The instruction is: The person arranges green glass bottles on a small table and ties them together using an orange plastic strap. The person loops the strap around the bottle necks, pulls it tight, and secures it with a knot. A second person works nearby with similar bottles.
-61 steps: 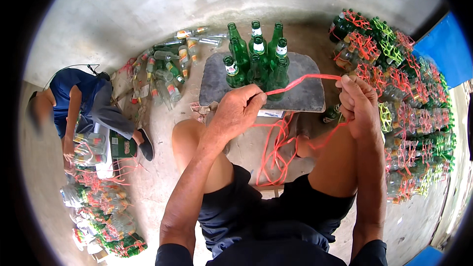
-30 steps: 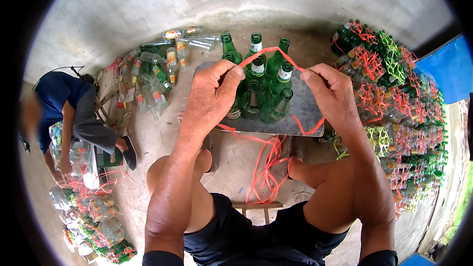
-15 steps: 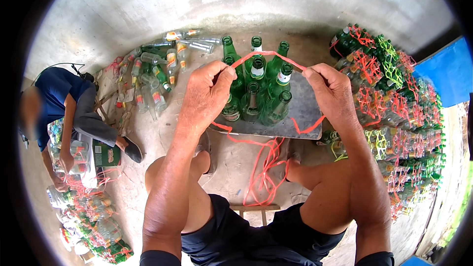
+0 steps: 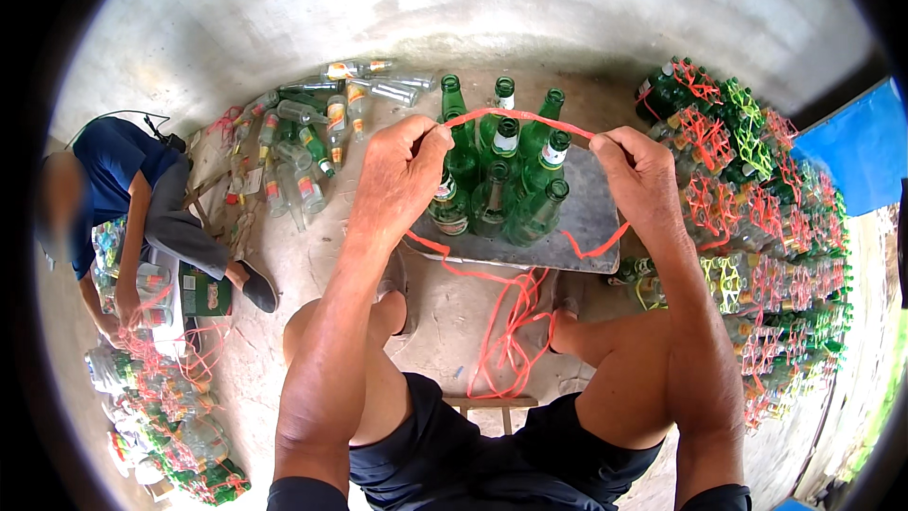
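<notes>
A red plastic string (image 4: 515,114) is stretched in a shallow arc between my two hands, over the far side of a cluster of green glass bottles (image 4: 492,191). My left hand (image 4: 402,170) pinches one side of it, left of the bottles. On the other side, my right hand (image 4: 638,170) pinches it between thumb and fingers. The bottles stand upright in a tight group on a dark flat board (image 4: 588,203). Loose string ends hang past both hands, and a tangle of the string (image 4: 515,336) trails down between my legs.
Loose clear and green bottles (image 4: 307,132) lie along the wall at the far left. Bundles of tied bottles (image 4: 747,199) are stacked on the right. On the left a seated co-worker (image 4: 132,189) handles bottles and red string beside a green box (image 4: 203,293).
The string between my hands has come down slightly and looks straighter. My hands have stayed pinched on it. The co-worker's hands have moved closer together, and the whole view has shifted a little.
</notes>
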A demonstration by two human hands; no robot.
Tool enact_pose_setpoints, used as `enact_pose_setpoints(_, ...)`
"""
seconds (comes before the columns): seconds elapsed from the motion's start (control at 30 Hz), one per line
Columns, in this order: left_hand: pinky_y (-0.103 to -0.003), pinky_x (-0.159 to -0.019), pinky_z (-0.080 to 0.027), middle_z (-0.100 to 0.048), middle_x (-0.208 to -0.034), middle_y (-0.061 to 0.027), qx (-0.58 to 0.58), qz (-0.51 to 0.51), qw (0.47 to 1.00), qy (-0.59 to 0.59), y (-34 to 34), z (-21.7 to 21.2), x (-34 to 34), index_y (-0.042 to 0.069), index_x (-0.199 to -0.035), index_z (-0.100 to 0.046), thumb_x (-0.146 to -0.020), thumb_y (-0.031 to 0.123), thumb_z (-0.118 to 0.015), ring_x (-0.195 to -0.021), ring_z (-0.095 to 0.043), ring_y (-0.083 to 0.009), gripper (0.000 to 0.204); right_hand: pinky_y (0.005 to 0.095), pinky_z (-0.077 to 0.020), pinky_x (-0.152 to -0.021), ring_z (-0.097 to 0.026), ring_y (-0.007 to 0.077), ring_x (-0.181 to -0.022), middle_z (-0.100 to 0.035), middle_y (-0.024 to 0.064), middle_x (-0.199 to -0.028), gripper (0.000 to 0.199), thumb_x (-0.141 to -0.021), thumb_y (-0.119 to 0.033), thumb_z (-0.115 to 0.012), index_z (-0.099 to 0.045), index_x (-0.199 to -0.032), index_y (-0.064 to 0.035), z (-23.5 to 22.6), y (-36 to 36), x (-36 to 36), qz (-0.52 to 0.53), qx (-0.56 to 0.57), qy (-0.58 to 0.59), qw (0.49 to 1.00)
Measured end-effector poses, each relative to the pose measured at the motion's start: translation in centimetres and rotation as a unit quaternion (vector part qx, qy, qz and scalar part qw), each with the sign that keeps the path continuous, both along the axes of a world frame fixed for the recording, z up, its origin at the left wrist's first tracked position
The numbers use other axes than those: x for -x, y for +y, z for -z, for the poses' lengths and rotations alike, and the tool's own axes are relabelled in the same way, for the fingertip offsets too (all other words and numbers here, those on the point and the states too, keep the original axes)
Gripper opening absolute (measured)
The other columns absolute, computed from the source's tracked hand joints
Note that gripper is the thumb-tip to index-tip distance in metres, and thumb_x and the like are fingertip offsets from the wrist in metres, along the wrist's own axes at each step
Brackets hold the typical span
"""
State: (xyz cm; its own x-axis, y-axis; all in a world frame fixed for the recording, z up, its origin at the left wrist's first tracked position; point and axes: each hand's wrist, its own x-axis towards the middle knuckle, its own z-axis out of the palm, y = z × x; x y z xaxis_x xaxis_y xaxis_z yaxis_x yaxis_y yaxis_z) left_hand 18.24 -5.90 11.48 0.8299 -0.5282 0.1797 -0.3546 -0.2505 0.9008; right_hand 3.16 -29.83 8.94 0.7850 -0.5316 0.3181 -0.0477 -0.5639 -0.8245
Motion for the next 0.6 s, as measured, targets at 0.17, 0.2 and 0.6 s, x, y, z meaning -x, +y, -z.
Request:
enact_pose_setpoints(0.17, -0.032, -0.054, -0.04, -0.054, -0.064, -0.0043, 0.005, -0.003, 1.0, -0.021, 0.01, 0.2, -0.28, -0.007, -0.084, -0.065, -0.097, 0.011, -0.061, -0.061, -0.048, -0.0087, 0.022, 0.0284, -0.0382, -0.055, -0.043, 0.0061, -0.061, -0.05, -0.0005, -0.064, 0.019, -0.097, -0.013, -0.067, -0.068, -0.088, 0.0033, 0.21, -0.29, -0.18, 0.002, -0.018, 0.003, 1.0)
enact_pose_setpoints(0.2, -0.032, -0.054, -0.04, -0.055, -0.064, -0.0044, 0.002, -0.003, 1.0, -0.019, -0.01, 0.23, -0.27, -0.007, -0.084, -0.065, -0.096, 0.01, -0.061, -0.061, -0.048, -0.0087, 0.022, 0.0283, -0.0378, -0.054, -0.043, 0.0059, -0.061, -0.05, -0.0006, -0.064, 0.019, -0.097, -0.013, -0.067, -0.068, -0.088, 0.0034, 0.25, -0.32, -0.16, 0.001, -0.018, 0.0, 1.0)
enact_pose_setpoints(0.6, -0.033, -0.056, -0.041, -0.056, -0.064, -0.007, 0.007, -0.008, 0.999, -0.047, 0.03, 0.64, -0.57, -0.008, -0.084, -0.065, -0.096, 0.011, -0.061, -0.061, -0.05, -0.0107, 0.023, 0.0292, -0.036, -0.053, -0.042, 0.0067, -0.059, -0.048, -0.0004, -0.062, 0.022, -0.097, -0.015, -0.067, -0.068, -0.086, 0.0038, 0.13, -0.05, -0.54, 0.002, -0.003, 0.006, 1.0)
